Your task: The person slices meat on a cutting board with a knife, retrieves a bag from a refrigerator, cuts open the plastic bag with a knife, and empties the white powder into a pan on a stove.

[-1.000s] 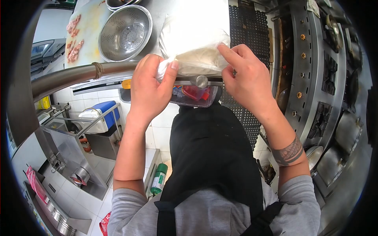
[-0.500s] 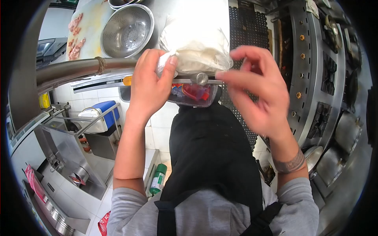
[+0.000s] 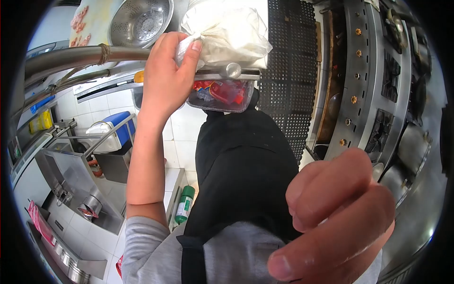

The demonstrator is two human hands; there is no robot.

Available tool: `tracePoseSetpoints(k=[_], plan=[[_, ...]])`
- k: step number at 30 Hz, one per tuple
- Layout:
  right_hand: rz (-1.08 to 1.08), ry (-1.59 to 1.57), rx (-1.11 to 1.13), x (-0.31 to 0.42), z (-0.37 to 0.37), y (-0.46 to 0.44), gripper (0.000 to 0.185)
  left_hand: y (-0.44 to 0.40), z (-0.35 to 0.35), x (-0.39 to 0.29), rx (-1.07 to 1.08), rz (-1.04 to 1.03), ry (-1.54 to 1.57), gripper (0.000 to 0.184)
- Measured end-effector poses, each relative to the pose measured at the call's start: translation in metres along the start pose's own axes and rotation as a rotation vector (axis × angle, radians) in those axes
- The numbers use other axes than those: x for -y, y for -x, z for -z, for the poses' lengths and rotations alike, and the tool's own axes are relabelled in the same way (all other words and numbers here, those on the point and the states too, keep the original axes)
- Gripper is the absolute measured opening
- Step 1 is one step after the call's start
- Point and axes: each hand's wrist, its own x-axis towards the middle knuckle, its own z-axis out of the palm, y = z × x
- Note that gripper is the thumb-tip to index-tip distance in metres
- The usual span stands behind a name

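A white plastic bag (image 3: 231, 35) with pale contents rests at the near edge of the worktop. Its gathered left corner is pinched between the thumb and fingers of my left hand (image 3: 172, 78). My right hand (image 3: 340, 217) is raised close to the camera at the lower right, away from the bag. Its fingers are curled, and whatever may lie inside them is hidden. To the left of the bag sits a metal colander (image 3: 142, 23).
Raw meat pieces (image 3: 79, 19) lie on a cutting board (image 3: 97, 21) at the upper left. A metal rail (image 3: 80, 56) crosses beside my left hand. Below the worktop edge is a plastic container (image 3: 220, 97) with red packets. A stove (image 3: 364, 85) stands at the right.
My right hand has left the bag's right side and come down and back toward the camera, its fingers curling. My left hand keeps its hold on the bag. The view has shifted slightly.
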Motion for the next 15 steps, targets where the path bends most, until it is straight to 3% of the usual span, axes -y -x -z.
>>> tracePoseSetpoints(k=[15], plan=[[0.104, 0.120, 0.060, 0.0064, 0.0081, 0.0087, 0.035, 0.0023, 0.0019, -0.0005, -0.003, -0.001, -0.016, 0.030]])
